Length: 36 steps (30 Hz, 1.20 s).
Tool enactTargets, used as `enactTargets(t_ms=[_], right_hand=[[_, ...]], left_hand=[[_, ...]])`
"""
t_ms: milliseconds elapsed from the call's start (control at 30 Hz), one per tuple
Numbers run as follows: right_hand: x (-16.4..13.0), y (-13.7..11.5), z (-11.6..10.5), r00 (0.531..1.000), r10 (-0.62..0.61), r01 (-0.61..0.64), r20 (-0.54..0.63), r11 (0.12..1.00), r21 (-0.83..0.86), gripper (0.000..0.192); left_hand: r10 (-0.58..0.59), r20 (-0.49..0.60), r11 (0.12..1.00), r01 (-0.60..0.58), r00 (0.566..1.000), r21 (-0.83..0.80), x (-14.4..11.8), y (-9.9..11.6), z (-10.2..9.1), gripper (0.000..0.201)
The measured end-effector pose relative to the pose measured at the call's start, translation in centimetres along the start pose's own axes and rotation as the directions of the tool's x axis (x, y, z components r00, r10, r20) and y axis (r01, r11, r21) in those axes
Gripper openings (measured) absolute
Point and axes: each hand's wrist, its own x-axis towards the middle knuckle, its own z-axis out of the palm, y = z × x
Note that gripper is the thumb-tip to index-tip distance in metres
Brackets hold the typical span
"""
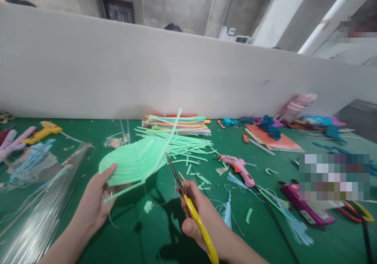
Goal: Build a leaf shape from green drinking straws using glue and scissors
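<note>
My left hand holds a leaf-shaped panel of glued mint-green straws above the green table, thumb on top of its left end. My right hand grips yellow-handled scissors. Their blades point up and left, with the tips at the right edge of the straw panel. One long straw sticks up from the panel toward the back. Small green straw offcuts lie on the table just beyond the scissors.
A pile of loose green straws and a stack of coloured sheets lie behind. A pink glue gun is at right, a yellow one at far left. Clear plastic wrap covers the left. A white wall borders the table's back.
</note>
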Motion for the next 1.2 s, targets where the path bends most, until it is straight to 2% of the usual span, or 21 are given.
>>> enactTargets(t_ms=[133, 333, 533, 733, 933, 1200], right_hand=[[-0.20, -0.02, -0.07, 1.000, 0.024, -0.024, -0.009, 0.999, 0.035, 0.078], [-0.22, -0.32, -0.61, 1.000, -0.021, 0.021, -0.002, 0.999, 0.045, 0.073], [0.01, -0.63, -0.76, 0.999, -0.033, 0.029, 0.037, 0.995, 0.090, 0.063], [-0.23, -0.98, -0.82, 0.998, -0.017, 0.013, 0.063, 0.998, 0.059, 0.059], [-0.22, -0.90, -0.63, 1.000, 0.018, -0.018, -0.007, 1.000, 0.007, 0.043], [-0.16, -0.99, -0.56, 0.999, 0.045, -0.045, -0.020, 0.999, -0.014, 0.034]], left_hand=[[0.030, -0.020, 0.999, -0.030, 0.999, 0.029, -0.31, -0.22, 0.04, 0.013], [0.072, -0.039, 0.997, -0.070, 0.997, 0.042, -0.41, 0.02, 0.19, 0.010], [0.012, -0.008, 0.999, -0.012, 1.000, 0.049, -0.69, -0.23, 0.29, 0.011], [0.002, 0.021, 0.998, -0.003, 1.000, 0.068, -0.48, -0.39, -0.07, 0.022], [-0.009, 0.042, 0.997, 0.006, 0.999, 0.075, -0.34, -0.39, -0.17, 0.036], [0.001, 0.024, 0.999, -0.002, 1.000, 0.041, -0.64, -0.35, 0.14, 0.030]])
